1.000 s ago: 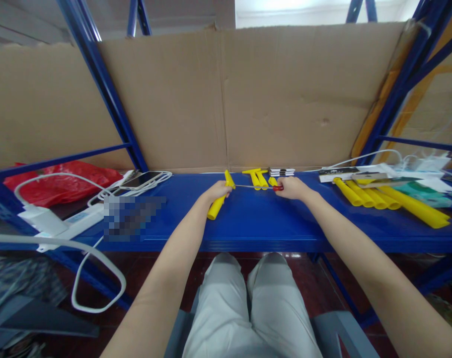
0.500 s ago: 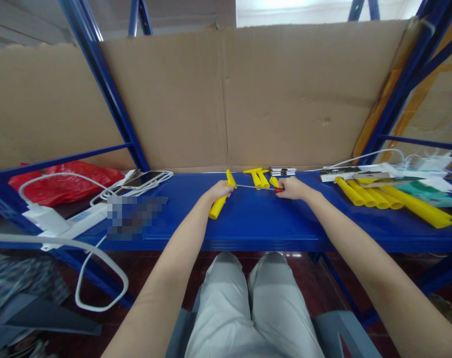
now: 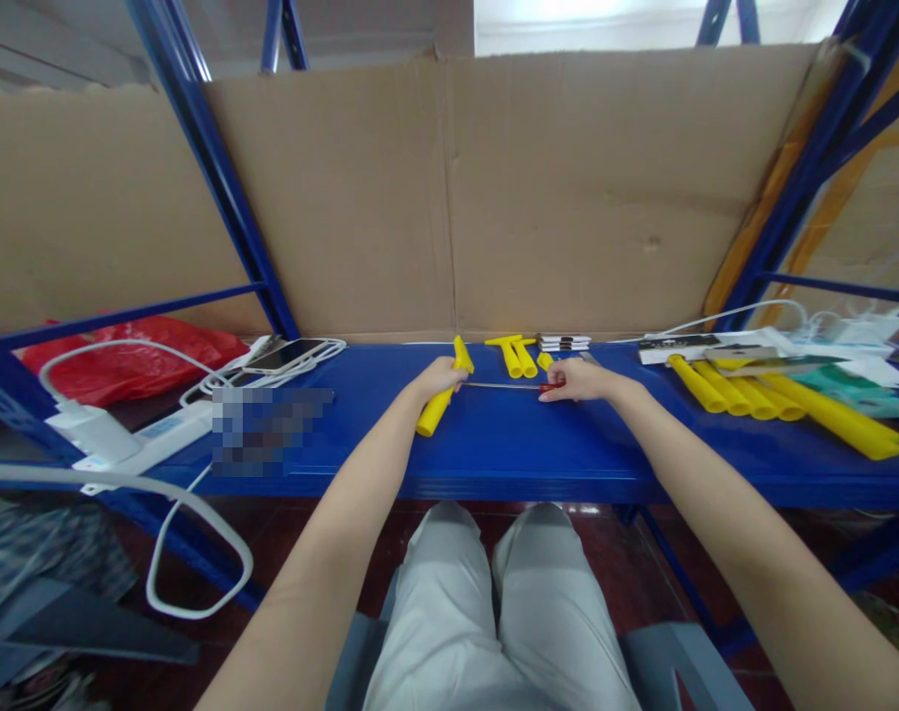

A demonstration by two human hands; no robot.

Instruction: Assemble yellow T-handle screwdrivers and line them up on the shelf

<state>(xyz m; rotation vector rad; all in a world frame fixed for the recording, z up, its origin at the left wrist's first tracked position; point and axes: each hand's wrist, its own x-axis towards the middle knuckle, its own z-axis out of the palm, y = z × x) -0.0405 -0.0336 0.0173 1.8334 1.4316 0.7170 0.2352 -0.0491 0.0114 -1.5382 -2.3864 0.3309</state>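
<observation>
My left hand (image 3: 439, 379) is closed around a yellow plastic handle (image 3: 435, 413) with a narrower flared head, held at a slant above the blue tabletop. In my right hand (image 3: 579, 379) is a screwdriver (image 3: 505, 386), its red grip pinched by the fingers. The thin metal shaft points left, and its tip reaches the yellow handle beside my left fingers. Whether the tip is inside the handle or just against it, I cannot tell. Beyond the shaft lie a pair of yellow T-shaped handles (image 3: 510, 355) and a small yellow piece (image 3: 545, 361) near my right fingertips.
A small stack of black-and-white packs (image 3: 564, 343) sits at the back against the cardboard panel (image 3: 568, 197). Several yellow tubes (image 3: 738, 393) and a flat blade lie right. On the left are a power strip (image 3: 160, 434), white cables, a phone (image 3: 286, 355) and a red bag (image 3: 138, 357).
The screwdriver has come slightly lower and toward me, and my right fingers have shifted on its red grip. My left hand and the yellow handle have hardly moved.
</observation>
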